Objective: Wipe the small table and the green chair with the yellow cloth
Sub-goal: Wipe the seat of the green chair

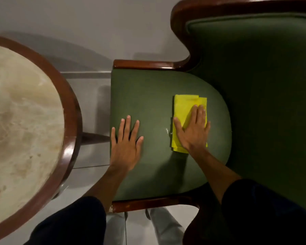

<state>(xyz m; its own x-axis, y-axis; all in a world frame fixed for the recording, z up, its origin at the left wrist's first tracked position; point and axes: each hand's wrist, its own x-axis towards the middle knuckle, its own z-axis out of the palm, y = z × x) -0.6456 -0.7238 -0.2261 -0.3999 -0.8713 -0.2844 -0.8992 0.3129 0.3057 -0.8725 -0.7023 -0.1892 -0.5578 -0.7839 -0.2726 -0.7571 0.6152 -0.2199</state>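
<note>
The green chair (154, 96) fills the middle and right of the head view, its padded seat framed in dark wood and its tall back rising at the right. A folded yellow cloth (184, 106) lies flat on the right part of the seat. My right hand (193, 129) presses palm-down on the cloth, fingers together, covering its lower half. My left hand (126, 144) rests flat on the bare seat near its left edge, fingers spread, holding nothing. The small round table (25, 121), pale marble top with a dark wooden rim, stands at the left.
A narrow strip of pale tiled floor (92, 106) separates the table's rim from the chair's seat. A grey wall (78, 23) runs behind both. My trouser legs (162, 227) show below the chair's front rail.
</note>
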